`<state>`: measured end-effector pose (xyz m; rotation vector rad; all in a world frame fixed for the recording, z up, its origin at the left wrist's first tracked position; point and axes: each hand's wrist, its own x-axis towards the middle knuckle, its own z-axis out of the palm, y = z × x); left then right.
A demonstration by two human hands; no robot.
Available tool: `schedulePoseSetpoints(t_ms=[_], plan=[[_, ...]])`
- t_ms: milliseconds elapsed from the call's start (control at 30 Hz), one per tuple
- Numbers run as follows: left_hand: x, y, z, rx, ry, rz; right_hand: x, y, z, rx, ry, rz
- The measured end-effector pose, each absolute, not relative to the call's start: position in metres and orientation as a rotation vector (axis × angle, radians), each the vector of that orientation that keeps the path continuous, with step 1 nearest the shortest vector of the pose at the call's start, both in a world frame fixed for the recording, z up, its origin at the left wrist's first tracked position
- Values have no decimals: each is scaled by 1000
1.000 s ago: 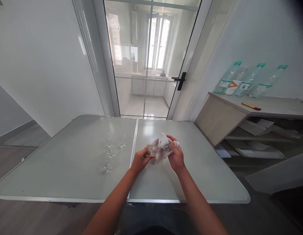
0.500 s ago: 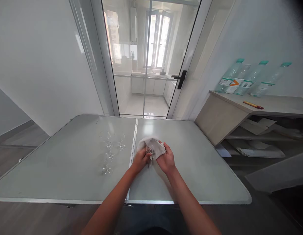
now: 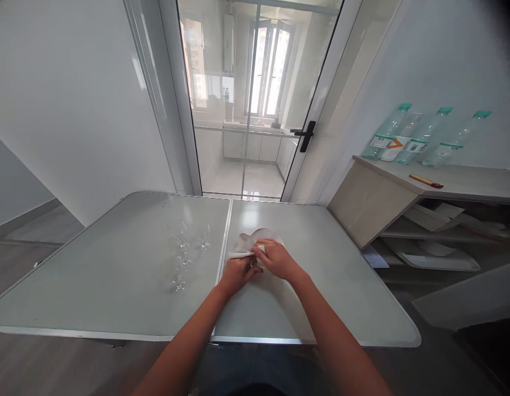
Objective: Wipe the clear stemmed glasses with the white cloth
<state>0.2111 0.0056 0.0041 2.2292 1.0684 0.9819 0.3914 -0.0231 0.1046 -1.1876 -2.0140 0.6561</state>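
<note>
My left hand is closed around the stem of a clear wine glass, most of which is hidden by my fingers and a cloth. My right hand grips a white cloth and presses it over the glass. Both hands meet above the middle of a grey folding table. To the left of my hands, three more clear stemmed glasses stand upright on the table.
A glass door with a black handle stands behind the table. At the right, a wooden shelf unit carries three green-capped plastic bottles and a red and yellow tool. Papers lie on its lower shelves.
My hands have dropped closer to the table top. The cloth, first bunched up between my hands, now lies over the glass under my right hand. The glasses at the left have not moved.
</note>
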Motion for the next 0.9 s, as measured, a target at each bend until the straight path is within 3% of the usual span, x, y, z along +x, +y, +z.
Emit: schedulePoseSetpoints(t_ms=[133, 300, 467, 667, 900], plan=[[208, 5, 8, 2108, 1033, 1023, 388, -15, 82, -1066, -1313, 1081], [208, 11, 9, 1863, 1057, 1082, 337, -24, 56, -793, -734, 1203], [206, 14, 9, 1873, 1115, 1108, 308, -40, 41, -947, -958, 916], [208, 14, 0, 2006, 1189, 1027, 357, -31, 59, -1289, -1976, 388], [211, 5, 4, 2137, 1036, 1010, 388, -8, 87, -1193, -1732, 845]])
